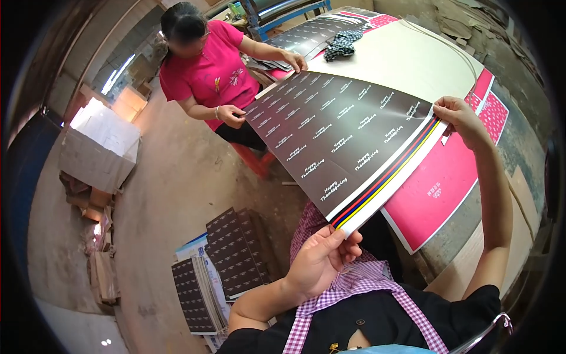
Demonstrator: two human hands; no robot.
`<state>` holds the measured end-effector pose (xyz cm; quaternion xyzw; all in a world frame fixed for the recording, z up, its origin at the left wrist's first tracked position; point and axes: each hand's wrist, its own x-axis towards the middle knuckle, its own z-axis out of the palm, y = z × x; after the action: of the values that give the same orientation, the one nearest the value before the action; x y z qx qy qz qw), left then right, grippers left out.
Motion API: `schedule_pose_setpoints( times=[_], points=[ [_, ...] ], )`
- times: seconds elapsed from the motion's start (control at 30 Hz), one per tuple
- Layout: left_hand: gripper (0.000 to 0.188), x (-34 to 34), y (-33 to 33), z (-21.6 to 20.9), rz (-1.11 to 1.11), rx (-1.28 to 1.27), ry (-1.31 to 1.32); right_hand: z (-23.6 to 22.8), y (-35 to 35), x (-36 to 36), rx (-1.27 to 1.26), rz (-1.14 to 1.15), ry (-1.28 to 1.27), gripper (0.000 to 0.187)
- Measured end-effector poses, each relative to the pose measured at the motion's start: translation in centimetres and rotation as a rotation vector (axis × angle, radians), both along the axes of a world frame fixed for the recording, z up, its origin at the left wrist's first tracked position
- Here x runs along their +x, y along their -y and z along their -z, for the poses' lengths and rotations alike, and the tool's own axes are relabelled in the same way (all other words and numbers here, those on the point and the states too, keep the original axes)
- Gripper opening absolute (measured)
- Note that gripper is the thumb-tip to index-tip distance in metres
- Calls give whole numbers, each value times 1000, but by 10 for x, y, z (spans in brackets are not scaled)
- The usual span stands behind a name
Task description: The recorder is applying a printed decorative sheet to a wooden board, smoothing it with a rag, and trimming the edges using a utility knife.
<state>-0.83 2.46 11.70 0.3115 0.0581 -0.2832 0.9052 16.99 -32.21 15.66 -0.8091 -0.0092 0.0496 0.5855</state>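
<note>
A large dark printed sheet (330, 127) with rows of white lettering stretches between me and a co-worker. My left hand (324, 256) pinches its near left corner, beside the coloured stripes along the white margin. At the near right corner, my right hand (463, 121) grips the same margin between thumb and fingers. The co-worker in a pink shirt (206, 74) holds the far edge with both hands. Under and beyond the sheet lies a pale board (413, 53) on the table, with pink printed sheets (433, 200) beneath its right side.
A checked cloth (342, 45) lies on the table's far part, near more dark printed sheets (300, 35). On the floor at left stand stacks of dark printed sheets (233, 253) and a large carton (97, 144). A red stool (250, 159) is by the co-worker.
</note>
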Motion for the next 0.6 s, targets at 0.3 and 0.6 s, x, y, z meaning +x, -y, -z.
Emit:
schedule_pose_setpoints(
  times=[0.3, 0.6],
  points=[
    [16, 7, -3, 11, -43, -9, -18, 14, -7, 7, -46, 31, -30, 18],
    [17, 10, -3, 16, -11, 5, -9, 19, -9, 6, -44, 53, -70, 18]
  ],
)
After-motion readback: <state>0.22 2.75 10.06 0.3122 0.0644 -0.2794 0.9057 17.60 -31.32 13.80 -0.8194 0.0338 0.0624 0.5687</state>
